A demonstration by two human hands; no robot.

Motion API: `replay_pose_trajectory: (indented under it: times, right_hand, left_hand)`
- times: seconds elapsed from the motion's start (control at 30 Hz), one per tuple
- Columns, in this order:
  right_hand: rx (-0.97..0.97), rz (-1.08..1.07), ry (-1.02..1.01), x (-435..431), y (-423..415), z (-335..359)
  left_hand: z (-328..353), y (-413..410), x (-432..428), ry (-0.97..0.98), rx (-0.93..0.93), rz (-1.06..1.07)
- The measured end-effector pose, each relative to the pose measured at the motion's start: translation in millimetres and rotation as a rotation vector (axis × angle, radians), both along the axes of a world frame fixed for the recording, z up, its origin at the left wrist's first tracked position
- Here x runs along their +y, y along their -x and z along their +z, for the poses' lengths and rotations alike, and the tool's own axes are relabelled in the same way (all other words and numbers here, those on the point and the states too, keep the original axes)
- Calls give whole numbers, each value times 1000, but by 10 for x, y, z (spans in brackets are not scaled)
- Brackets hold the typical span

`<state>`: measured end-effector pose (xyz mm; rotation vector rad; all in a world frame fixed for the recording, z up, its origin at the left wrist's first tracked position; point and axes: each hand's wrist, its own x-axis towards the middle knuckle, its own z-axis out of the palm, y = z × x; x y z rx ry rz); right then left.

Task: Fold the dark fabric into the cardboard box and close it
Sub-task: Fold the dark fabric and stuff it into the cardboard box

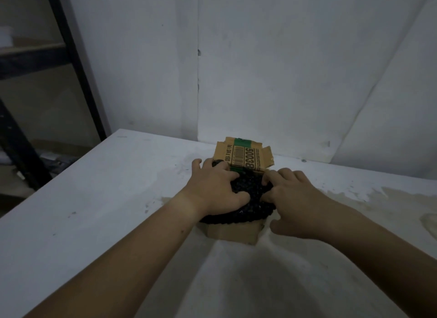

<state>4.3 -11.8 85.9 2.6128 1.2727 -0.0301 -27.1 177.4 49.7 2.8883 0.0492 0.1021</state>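
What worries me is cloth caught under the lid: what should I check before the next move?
1. Dark knitted fabric all inside the small brown cardboard box: not ok, it bulges over the near rim.
2. Printed lid flap out of the way: ok, it stands up at the back.
3. Left hand and right hand grip on fabric: ok, fingers dig in.
4. Fabric tucked at the sides: cannot tell, hands cover them.
5. Box flat on the white table: ok.

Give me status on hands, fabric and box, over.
Both left hand and right hand grip dark fabric. It bulges over cardboard box rim. Upright lid flap, nothing blocking.
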Motion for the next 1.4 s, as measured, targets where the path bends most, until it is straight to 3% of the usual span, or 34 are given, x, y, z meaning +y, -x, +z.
replay_pose_trajectory:
  times: [0.1, 0.23, 0.5, 0.63, 0.87, 1.1, 1.27, 1.4]
  right_hand:
    - [95, 21, -80, -109, -39, -23]
    - [128, -65, -388, -329, -148, -3]
    - [-148, 77, -183, -220, -226, -71]
    - [-190, 86, -35, -82, -225, -61]
    - [-154, 84, 17, 20, -202, -15]
    - [-87, 136, -9, 58, -392, -16]
    - [22, 46, 23, 192, -468, -141]
    - [68, 47, -119, 95, -448, -223]
  left_hand:
    - [15, 1, 12, -3, 35, 5]
    - [12, 2, 6, 5, 30, 9]
    - [-33, -8, 23, -1, -17, 1]
    - [-23, -14, 18, 9, -16, -9]
    - [-65, -19, 33, -32, -71, -61]
    - [56, -109, 24, -119, 141, -68]
    - [95, -177, -9, -196, 218, -53]
    - [70, -158, -6, -180, 210, -54]
